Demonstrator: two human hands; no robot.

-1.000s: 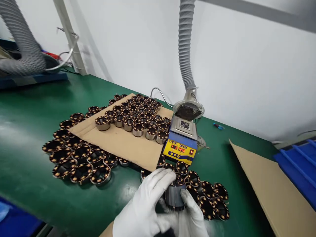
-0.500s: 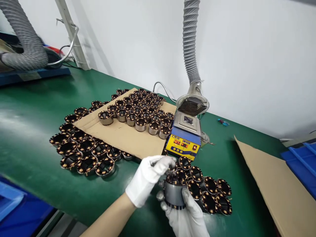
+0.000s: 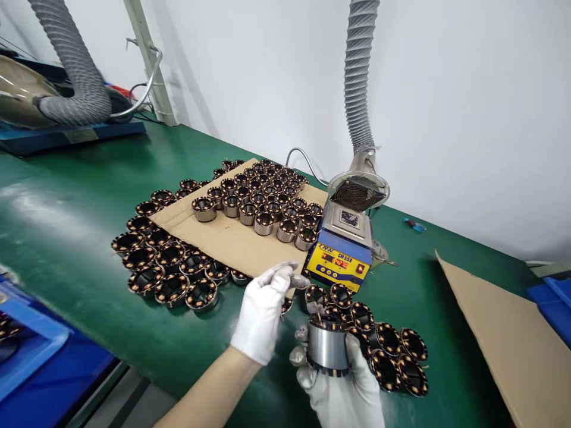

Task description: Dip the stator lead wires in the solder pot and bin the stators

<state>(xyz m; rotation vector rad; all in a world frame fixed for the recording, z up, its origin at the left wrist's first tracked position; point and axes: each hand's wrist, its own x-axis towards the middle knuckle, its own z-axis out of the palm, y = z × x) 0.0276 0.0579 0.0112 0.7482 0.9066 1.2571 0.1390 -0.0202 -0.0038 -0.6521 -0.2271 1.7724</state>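
Note:
In my right hand (image 3: 341, 395), gloved in white, a motor stator (image 3: 328, 346) stands roughly upright. My thumb wraps its right side and my fingertips its left. Its outside is bare grey metal, with black slotted ends and copper windings at the top. My left hand (image 3: 261, 315), also gloved, hovers up and left of this stator, apart from it. Its fingers point right, partly bent and a little apart, with nothing visible in them. Both gloves have grey-stained fingertips. Just behind and right of the held stator, a group of stators (image 3: 388, 339) sits on the green table (image 3: 250, 398).
Many stators stand in rows on a cardboard sheet (image 3: 232, 249), others around its left edge. Behind my hands is a blue-and-yellow CM 558 solder pot (image 3: 339, 267) under an extraction hood (image 3: 359, 189). Another cardboard piece (image 3: 504, 333) is at right; blue crates (image 3: 40, 374) flank the table.
My left hand has drawn away from the top of the stator, up and left. My right hand keeps its hold on the stator. The whole view has shifted slightly.

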